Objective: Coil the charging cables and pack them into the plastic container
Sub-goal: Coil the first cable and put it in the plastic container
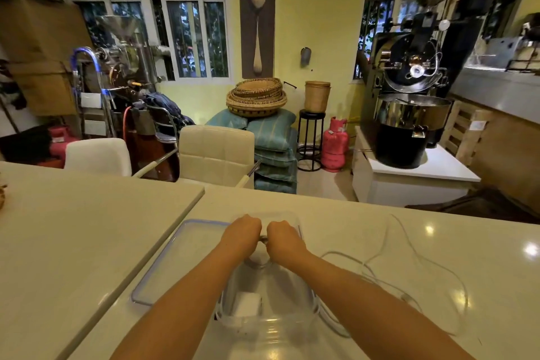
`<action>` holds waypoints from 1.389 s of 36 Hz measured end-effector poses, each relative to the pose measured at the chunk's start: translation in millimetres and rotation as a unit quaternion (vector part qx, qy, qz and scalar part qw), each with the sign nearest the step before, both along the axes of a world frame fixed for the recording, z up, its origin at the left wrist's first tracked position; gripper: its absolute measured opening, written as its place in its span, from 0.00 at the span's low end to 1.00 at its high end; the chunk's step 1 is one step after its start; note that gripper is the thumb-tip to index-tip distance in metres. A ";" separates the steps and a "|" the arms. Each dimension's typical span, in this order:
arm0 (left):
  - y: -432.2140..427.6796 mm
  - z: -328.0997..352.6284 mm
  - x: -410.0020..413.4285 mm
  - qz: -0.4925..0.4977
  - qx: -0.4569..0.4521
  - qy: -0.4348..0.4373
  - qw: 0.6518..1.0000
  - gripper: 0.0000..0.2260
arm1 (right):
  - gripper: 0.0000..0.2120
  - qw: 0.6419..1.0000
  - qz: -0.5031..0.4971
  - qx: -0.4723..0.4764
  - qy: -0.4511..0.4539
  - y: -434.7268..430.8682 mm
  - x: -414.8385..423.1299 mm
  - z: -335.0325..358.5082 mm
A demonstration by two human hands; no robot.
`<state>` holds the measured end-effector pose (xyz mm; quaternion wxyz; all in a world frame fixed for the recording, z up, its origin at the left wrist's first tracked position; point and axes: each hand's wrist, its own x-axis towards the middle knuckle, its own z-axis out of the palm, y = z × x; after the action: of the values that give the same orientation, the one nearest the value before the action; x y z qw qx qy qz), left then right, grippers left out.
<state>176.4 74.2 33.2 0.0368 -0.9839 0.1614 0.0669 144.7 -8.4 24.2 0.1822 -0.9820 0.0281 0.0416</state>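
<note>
A clear plastic container (295, 316) stands on the white table in front of me. My left hand (244, 235) and my right hand (282, 240) are side by side above its far half, both closed on a small coil of grey cable (257, 262) that hangs between them. A white charger block (247, 304) lies inside the container near its left wall. A long white cable (409, 260) sprawls in loose loops on the table to the right, with part of it running along the container's right side.
The container's lid (172, 263), clear with a blue rim, lies flat just left of the container. A second tabletop (73, 228) adjoins on the left with a seam between. Two cream chairs (216, 155) stand past the far table edge.
</note>
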 end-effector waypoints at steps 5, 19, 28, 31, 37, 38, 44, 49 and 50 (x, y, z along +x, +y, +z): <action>-1.2 -6.2 4.3 -0.021 0.034 -0.022 0.999 0.13 | 0.14 0.999 -0.011 0.034 0.019 2.2 5.0 -3.9; -5.7 -18.1 7.5 -0.008 0.039 -0.037 0.998 0.12 | 0.13 0.998 -0.020 0.057 0.016 2.5 10.9 -10.4; -5.4 -11.5 10.7 -0.014 0.069 0.000 0.997 0.13 | 0.14 0.998 -0.007 0.037 0.049 3.3 11.5 -10.8; -5.1 -8.3 12.5 -0.028 0.092 0.015 0.995 0.14 | 0.15 0.997 -0.003 0.036 0.061 3.4 11.4 -9.7; -7.0 -4.4 10.6 -0.056 0.140 0.050 0.987 0.15 | 0.16 0.997 0.003 0.031 0.077 3.0 11.7 -9.0; -6.7 -5.3 10.9 -0.058 0.148 0.054 0.986 0.15 | 0.17 0.996 0.004 0.032 0.079 3.1 11.5 -8.7; -3.2 -9.2 5.2 -0.074 0.130 0.010 0.989 0.20 | 0.19 0.996 0.011 0.037 0.078 3.0 9.6 -6.2; 0.1 -13.3 4.3 -0.095 0.154 -0.037 0.983 0.17 | 0.17 0.997 0.010 0.043 0.061 2.5 7.9 -4.4; 0.4 -13.7 4.8 -0.096 0.157 -0.037 0.982 0.17 | 0.16 0.997 0.010 0.044 0.058 2.6 7.6 -4.4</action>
<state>181.2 74.5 19.5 0.2028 -0.9477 0.2413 0.0506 152.4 -5.8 19.8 0.2226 -0.9692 0.0274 0.1018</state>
